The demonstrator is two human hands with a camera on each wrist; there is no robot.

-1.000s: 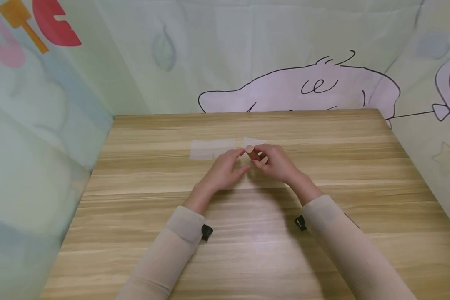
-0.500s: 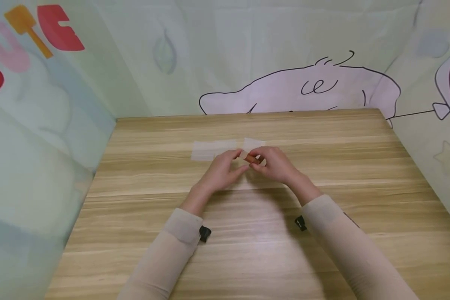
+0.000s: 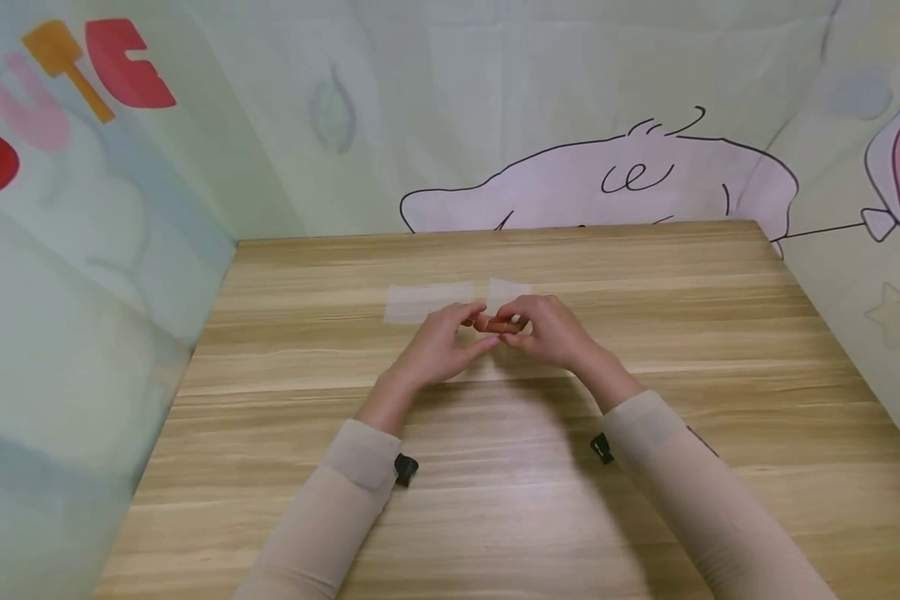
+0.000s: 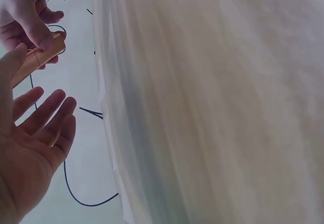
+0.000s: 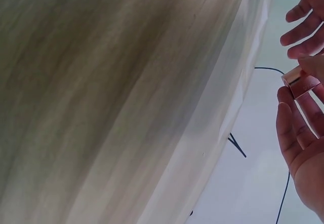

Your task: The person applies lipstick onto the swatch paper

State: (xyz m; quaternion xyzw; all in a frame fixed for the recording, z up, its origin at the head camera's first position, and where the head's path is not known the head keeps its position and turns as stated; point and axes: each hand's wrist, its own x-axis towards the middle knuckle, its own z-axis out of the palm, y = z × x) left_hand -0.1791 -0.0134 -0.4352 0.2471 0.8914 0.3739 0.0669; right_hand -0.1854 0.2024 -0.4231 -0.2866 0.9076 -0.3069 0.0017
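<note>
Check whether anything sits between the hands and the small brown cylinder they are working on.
Nothing visible does. The small brown cylinder is already in both hands: the right hand pinches one end and the left hand touches the other with thumb and forefinger, above the wooden table.

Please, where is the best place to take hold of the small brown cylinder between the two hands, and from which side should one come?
Grip the small brown cylinder across its round middle, coming from above. It lies roughly level between the left hand and the right hand, whose fingertips pinch its two ends, so probably only the curved side between them is free for a grip.
</note>
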